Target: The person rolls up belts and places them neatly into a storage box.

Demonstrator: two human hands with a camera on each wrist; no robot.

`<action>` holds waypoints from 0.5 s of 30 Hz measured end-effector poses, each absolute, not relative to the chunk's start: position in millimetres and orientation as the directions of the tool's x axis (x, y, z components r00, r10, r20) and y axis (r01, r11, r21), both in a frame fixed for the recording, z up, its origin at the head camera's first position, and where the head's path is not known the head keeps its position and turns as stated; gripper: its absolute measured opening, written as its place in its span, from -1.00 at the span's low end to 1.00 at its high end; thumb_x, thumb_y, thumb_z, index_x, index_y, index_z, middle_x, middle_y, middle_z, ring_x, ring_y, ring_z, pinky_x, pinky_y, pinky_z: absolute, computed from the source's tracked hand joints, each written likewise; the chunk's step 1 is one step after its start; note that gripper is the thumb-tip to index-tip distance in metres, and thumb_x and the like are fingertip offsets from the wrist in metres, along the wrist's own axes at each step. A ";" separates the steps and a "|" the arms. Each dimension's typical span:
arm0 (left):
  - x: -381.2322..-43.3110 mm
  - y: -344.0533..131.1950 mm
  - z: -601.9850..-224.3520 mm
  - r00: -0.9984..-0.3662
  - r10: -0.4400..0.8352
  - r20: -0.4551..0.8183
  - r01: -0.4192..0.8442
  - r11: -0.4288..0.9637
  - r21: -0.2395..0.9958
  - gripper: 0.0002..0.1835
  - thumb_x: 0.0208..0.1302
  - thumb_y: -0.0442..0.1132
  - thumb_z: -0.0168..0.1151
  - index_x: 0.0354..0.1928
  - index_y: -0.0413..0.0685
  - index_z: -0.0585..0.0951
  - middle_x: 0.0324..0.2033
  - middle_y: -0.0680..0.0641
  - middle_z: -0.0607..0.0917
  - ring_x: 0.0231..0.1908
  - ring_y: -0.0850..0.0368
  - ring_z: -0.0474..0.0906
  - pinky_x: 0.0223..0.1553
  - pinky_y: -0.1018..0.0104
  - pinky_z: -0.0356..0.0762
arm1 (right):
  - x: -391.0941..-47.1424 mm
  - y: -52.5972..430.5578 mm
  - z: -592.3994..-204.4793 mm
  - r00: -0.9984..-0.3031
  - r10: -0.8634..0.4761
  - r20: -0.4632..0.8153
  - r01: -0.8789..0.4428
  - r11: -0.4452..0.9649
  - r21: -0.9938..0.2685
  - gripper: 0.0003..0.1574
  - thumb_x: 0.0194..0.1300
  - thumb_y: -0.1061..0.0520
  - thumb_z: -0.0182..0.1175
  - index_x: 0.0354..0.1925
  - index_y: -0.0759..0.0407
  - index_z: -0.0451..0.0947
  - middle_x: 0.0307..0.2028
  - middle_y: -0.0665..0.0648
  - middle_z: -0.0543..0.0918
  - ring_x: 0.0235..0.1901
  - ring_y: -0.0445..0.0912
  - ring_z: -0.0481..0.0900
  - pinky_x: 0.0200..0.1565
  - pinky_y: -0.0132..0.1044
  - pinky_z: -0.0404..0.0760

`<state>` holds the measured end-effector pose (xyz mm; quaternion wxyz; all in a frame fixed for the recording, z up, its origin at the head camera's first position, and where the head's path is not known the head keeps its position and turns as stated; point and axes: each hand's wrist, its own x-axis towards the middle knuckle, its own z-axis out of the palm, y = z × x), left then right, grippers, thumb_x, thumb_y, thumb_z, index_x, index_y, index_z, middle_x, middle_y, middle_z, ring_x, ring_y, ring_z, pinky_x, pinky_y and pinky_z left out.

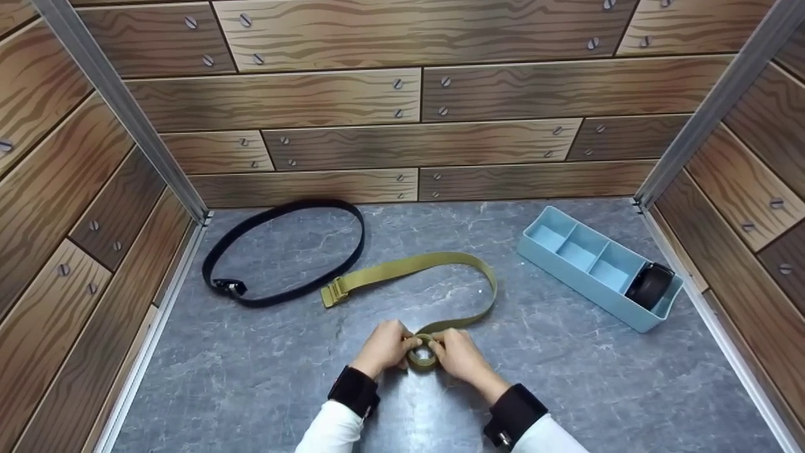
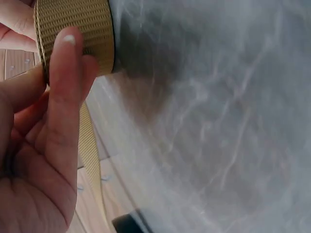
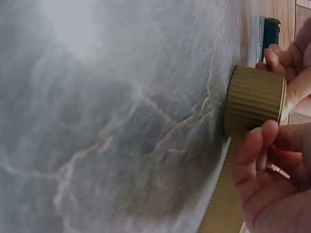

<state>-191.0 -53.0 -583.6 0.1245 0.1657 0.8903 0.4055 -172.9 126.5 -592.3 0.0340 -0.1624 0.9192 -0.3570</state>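
An olive webbing belt [image 1: 440, 259] lies in a curve on the grey surface, its buckle at the far left end. The near end is wound into a small roll [image 1: 421, 363] standing on edge. My left hand [image 1: 385, 347] pinches the roll's left side, thumb at the hollow centre. From the right, my right hand [image 1: 460, 353] grips the other side with thumb and fingers. In the left wrist view the ribbed roll [image 2: 77, 19] sits between the fingers; the right wrist view shows the roll [image 3: 255, 99] touching the surface.
A black belt [image 1: 361, 245] lies in a wide loop at the back left. On the right stands a light blue divided box [image 1: 578, 286], with a rolled black belt [image 1: 651, 286] in its near compartment. Wood-patterned walls [image 1: 415, 145] enclose the back and sides.
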 end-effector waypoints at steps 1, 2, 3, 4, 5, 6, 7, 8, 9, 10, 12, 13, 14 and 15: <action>-191.0 -54.0 -583.7 -0.916 0.386 -0.105 0.160 0.593 0.789 -0.79 0.28 -0.27 0.32 -0.43 -0.28 0.75 -0.74 -0.05 0.64 -0.76 0.08 0.61 -0.74 0.36 0.50 | -173.5 127.9 -593.1 -0.946 -0.322 0.035 -0.253 0.667 -0.701 -0.85 0.33 0.28 0.20 -0.23 0.31 0.70 -0.45 0.14 0.69 -0.55 -0.14 0.56 -0.50 -0.24 0.54; -191.1 -54.9 -583.6 -0.919 0.377 -0.118 0.134 0.579 0.804 -0.80 0.26 -0.27 0.33 -0.42 -0.28 0.75 -0.74 -0.07 0.65 -0.74 0.04 0.62 -0.74 0.35 0.51 | -173.9 129.3 -593.8 -0.946 -0.323 0.018 -0.233 0.642 -0.731 -0.84 0.33 0.27 0.20 -0.21 0.31 0.70 -0.49 0.11 0.68 -0.60 -0.17 0.55 -0.54 -0.28 0.53; -191.0 -55.5 -583.9 -0.921 0.370 -0.124 0.117 0.565 0.817 -0.82 0.24 -0.27 0.35 -0.41 -0.28 0.76 -0.73 -0.08 0.65 -0.73 0.01 0.63 -0.74 0.34 0.51 | -174.1 130.4 -594.3 -0.947 -0.322 -0.006 -0.204 0.616 -0.761 -0.84 0.34 0.26 0.20 -0.20 0.29 0.70 -0.54 0.07 0.65 -0.65 -0.20 0.50 -0.59 -0.31 0.49; -190.9 -56.0 -584.4 -0.923 0.365 -0.126 0.109 0.559 0.822 -0.83 0.21 -0.27 0.37 -0.40 -0.27 0.76 -0.73 -0.08 0.66 -0.72 -0.01 0.64 -0.73 0.34 0.52 | -174.3 131.5 -595.2 -0.946 -0.324 -0.021 -0.186 0.594 -0.783 -0.84 0.34 0.26 0.20 -0.20 0.29 0.70 -0.59 0.03 0.61 -0.70 -0.22 0.47 -0.64 -0.33 0.46; -191.0 -56.2 -584.4 -0.924 0.360 -0.128 0.104 0.560 0.822 -0.84 0.20 -0.27 0.39 -0.41 -0.26 0.77 -0.72 -0.07 0.66 -0.71 0.00 0.64 -0.72 0.35 0.52 | -174.6 132.3 -595.8 -0.945 -0.324 -0.035 -0.170 0.583 -0.794 -0.83 0.35 0.25 0.20 -0.19 0.29 0.70 -0.63 0.00 0.58 -0.74 -0.24 0.44 -0.68 -0.35 0.43; -191.0 -56.1 -584.4 -0.925 0.358 -0.130 0.105 0.567 0.817 -0.85 0.19 -0.26 0.40 -0.41 -0.24 0.77 -0.71 -0.05 0.66 -0.71 0.03 0.63 -0.72 0.37 0.51 | -175.0 132.9 -596.0 -0.944 -0.329 -0.040 -0.168 0.579 -0.798 -0.83 0.35 0.25 0.20 -0.18 0.29 0.70 -0.64 -0.02 0.56 -0.75 -0.26 0.42 -0.69 -0.37 0.42; -191.3 -55.8 -584.3 -0.925 0.360 -0.124 0.117 0.578 0.808 -0.85 0.19 -0.26 0.40 -0.43 -0.23 0.77 -0.72 -0.03 0.66 -0.72 0.06 0.62 -0.72 0.38 0.50 | -175.6 133.4 -596.6 -0.942 -0.335 -0.038 -0.175 0.582 -0.794 -0.82 0.34 0.25 0.21 -0.17 0.29 0.70 -0.63 -0.04 0.54 -0.75 -0.28 0.41 -0.68 -0.38 0.41; -191.7 -55.2 -584.4 -0.925 0.364 -0.112 0.136 0.589 0.797 -0.86 0.19 -0.27 0.40 -0.43 -0.22 0.77 -0.71 -0.02 0.66 -0.73 0.10 0.61 -0.72 0.40 0.49 | -176.3 133.7 -596.7 -0.938 -0.346 -0.024 -0.198 0.589 -0.784 -0.82 0.34 0.25 0.21 -0.16 0.30 0.70 -0.62 -0.04 0.53 -0.74 -0.28 0.41 -0.67 -0.38 0.42; -192.1 -54.4 -584.6 -0.923 0.371 -0.097 0.160 0.603 0.782 -0.87 0.20 -0.29 0.39 -0.44 -0.20 0.77 -0.71 -0.01 0.65 -0.75 0.15 0.59 -0.72 0.41 0.48 | -177.4 133.8 -596.5 -0.934 -0.357 -0.007 -0.224 0.602 -0.767 -0.82 0.34 0.26 0.21 -0.17 0.29 0.71 -0.60 -0.05 0.51 -0.71 -0.29 0.40 -0.63 -0.38 0.42; -192.5 -53.5 -584.5 -0.922 0.378 -0.082 0.185 0.616 0.765 -0.87 0.21 -0.31 0.37 -0.45 -0.19 0.76 -0.72 0.00 0.65 -0.76 0.20 0.57 -0.72 0.43 0.47 | -178.8 133.9 -596.3 -0.928 -0.373 0.018 -0.262 0.617 -0.742 -0.84 0.33 0.26 0.21 -0.20 0.29 0.71 -0.58 -0.05 0.49 -0.68 -0.28 0.40 -0.59 -0.36 0.43; -192.9 -51.3 -585.1 -0.918 0.396 -0.034 0.250 0.643 0.724 -0.89 0.19 -0.35 0.33 -0.47 -0.16 0.75 -0.70 0.00 0.64 -0.77 0.27 0.52 -0.71 0.45 0.46 | -181.5 133.4 -595.1 -0.912 -0.405 0.069 -0.338 0.644 -0.686 -0.86 0.32 0.28 0.21 -0.24 0.27 0.71 -0.55 -0.04 0.46 -0.61 -0.24 0.41 -0.50 -0.32 0.45; -192.9 -50.1 -586.2 -0.913 0.409 0.001 0.296 0.659 0.691 -0.90 0.17 -0.37 0.31 -0.46 -0.14 0.75 -0.69 0.01 0.65 -0.75 0.31 0.51 -0.68 0.45 0.46 | -182.8 133.1 -594.8 -0.903 -0.420 0.094 -0.373 0.655 -0.657 -0.88 0.31 0.29 0.22 -0.26 0.25 0.71 -0.53 -0.03 0.46 -0.57 -0.21 0.44 -0.45 -0.29 0.47; -192.7 -48.9 -587.6 -0.907 0.419 0.033 0.336 0.675 0.657 -0.90 0.15 -0.38 0.30 -0.47 -0.12 0.74 -0.67 0.01 0.64 -0.73 0.31 0.50 -0.65 0.45 0.46 | -183.8 132.6 -594.7 -0.893 -0.433 0.120 -0.406 0.663 -0.630 -0.88 0.30 0.30 0.23 -0.27 0.24 0.71 -0.51 -0.02 0.49 -0.52 -0.18 0.47 -0.41 -0.26 0.50; -192.1 -47.7 -589.0 -0.902 0.426 0.067 0.373 0.693 0.617 -0.89 0.14 -0.39 0.29 -0.50 -0.10 0.72 -0.66 0.02 0.64 -0.70 0.30 0.49 -0.62 0.44 0.46 | -184.4 132.0 -594.5 -0.887 -0.441 0.137 -0.426 0.667 -0.611 -0.89 0.29 0.30 0.23 -0.28 0.22 0.71 -0.50 -0.02 0.51 -0.48 -0.15 0.49 -0.37 -0.24 0.51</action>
